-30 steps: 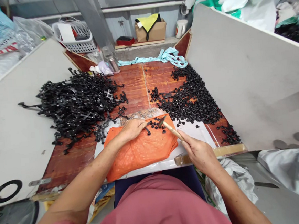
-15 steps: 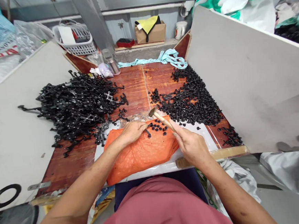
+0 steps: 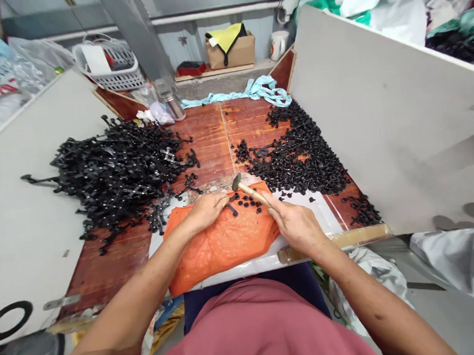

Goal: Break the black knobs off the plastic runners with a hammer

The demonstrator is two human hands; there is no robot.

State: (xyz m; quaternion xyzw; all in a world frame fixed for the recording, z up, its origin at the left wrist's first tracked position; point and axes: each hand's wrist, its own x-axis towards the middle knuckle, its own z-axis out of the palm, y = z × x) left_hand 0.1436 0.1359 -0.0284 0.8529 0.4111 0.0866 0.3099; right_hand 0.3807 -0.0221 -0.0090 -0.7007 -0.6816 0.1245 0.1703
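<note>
My right hand (image 3: 296,222) is wrapped round the wooden handle of a hammer (image 3: 251,193). Its dark metal head is just right of the fingertips of my left hand (image 3: 209,210), at the far edge of an orange cloth-like pad (image 3: 222,250). Those left fingertips are pinched on a small black jointed plastic linkage (image 3: 233,208), partly hidden by the fingers. Several small black round-headed pieces (image 3: 252,202) lie on the pad between the hands, below the hammer handle. Whether the hammer head touches anything, I cannot tell.
On the left is a large heap of black linkages (image 3: 117,170); on the right, a pile of small black pieces (image 3: 309,155). Grey panels (image 3: 379,111) wall both sides. Towards the back are a steel flask (image 3: 172,103), light-blue cloth strips (image 3: 261,90) and a mug (image 3: 279,45).
The hammer head has come slightly lower and left, closer to my left fingertips. My left hand keeps its pinch on the linkage. The whole view has shifted a little.
</note>
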